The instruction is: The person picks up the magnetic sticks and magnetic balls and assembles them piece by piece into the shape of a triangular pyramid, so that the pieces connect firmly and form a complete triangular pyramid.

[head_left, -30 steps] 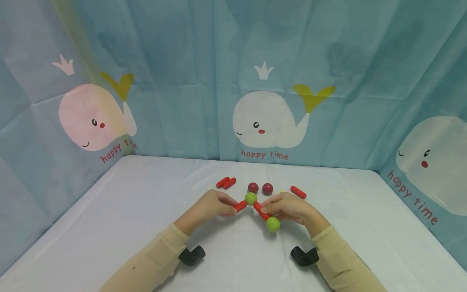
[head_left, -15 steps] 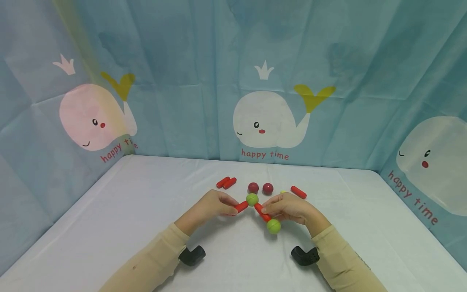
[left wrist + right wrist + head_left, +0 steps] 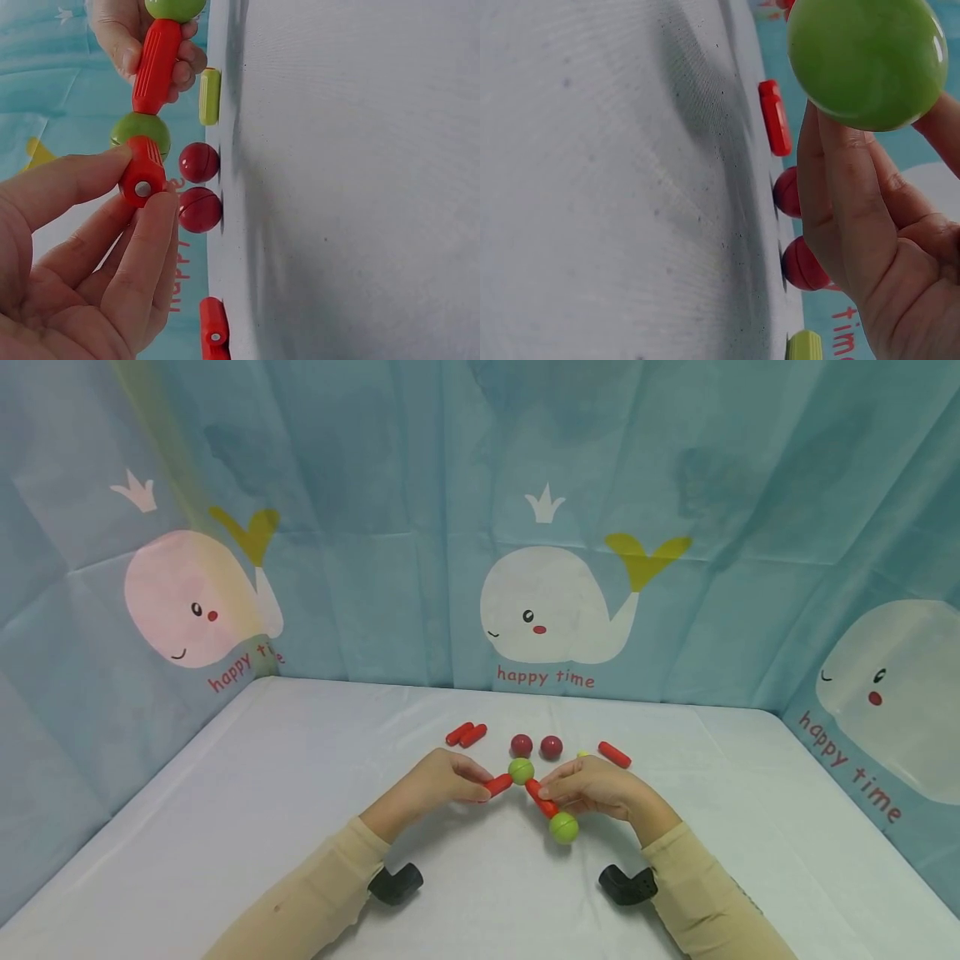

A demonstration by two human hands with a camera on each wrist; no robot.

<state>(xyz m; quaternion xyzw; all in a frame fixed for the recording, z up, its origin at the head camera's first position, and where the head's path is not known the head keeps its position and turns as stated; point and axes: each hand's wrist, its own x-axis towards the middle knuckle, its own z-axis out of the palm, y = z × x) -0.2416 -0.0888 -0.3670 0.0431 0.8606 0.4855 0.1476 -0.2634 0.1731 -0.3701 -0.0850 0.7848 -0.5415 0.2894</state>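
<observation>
Red ridged rods [image 3: 156, 67] are pinched, one each, by left hand [image 3: 444, 777] and right hand [image 3: 600, 787], glossy green ball [image 3: 521, 771] between grips; joining apparently in hand, steady alignment called for.

Soft shadows, dimmer wrist views.

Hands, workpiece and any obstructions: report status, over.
Left hand pinches red grooved rod. Right hand holds another red rod. Glossy green ball between them. Two crimson balls beyond, not blocking.
</observation>
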